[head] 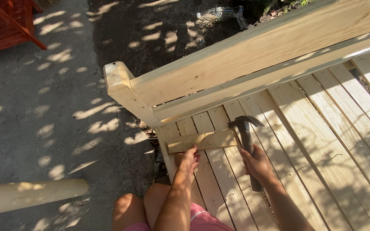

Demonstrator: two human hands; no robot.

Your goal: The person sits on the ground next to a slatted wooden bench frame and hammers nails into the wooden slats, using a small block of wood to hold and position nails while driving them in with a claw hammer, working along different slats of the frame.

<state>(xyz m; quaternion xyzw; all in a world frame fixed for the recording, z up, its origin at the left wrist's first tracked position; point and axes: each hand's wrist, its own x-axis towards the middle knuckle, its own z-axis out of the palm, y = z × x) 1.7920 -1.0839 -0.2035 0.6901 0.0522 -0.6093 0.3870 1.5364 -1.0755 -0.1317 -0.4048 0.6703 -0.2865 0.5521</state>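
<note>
While the left hand (188,159) presses its fingertips down on the near edge of a short wooden block (202,140), the right hand (257,163) is wrapped closed around the handle of a claw hammer (246,139), whose dark head sits just beside the block's right end. The block lies flat across several pale slats (305,141) of an unfinished wooden frame, close to the corner post (123,87) and just below the long rail (258,53). The left fingers look half spread and flat rather than curled, holding nothing, only pinning the block; whether a nail stands under them I cannot tell, since shadow covers that spot. The block seems light, stiff and dry, likely to skid on the smooth slats unless pinned, so a hold near its middle or left end, clear of the hammer's face, suits it best. The hammer is head-heavy, and the hand sits about midway along the handle. Bent nails stick up from the slats (322,161) to the right.
</note>
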